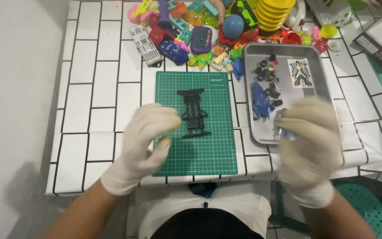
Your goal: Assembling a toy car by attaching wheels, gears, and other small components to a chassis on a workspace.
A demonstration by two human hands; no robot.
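On green gridded cutting mat (208,150): black plastic toy-car chassis (193,113), flat, centre. L gloved hand (149,140) just beside it, fingers curled, half open, holding nothing. R gloved hand (311,141) over grey metal tray (249,51); grip can't tell.

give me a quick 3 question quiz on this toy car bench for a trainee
1. True or false: the black car frame lies on the green cutting mat.
2. Where is the blue car body? A) on the mat B) in the metal tray C) in the toy pile
3. Which gloved hand is over the tray?

Key:
1. True.
2. B; it lies beside small black wheels and a sticker sheet.
3. The right hand; it is blurred, so whether it holds anything is unclear. The left hand is at the mat's left edge.
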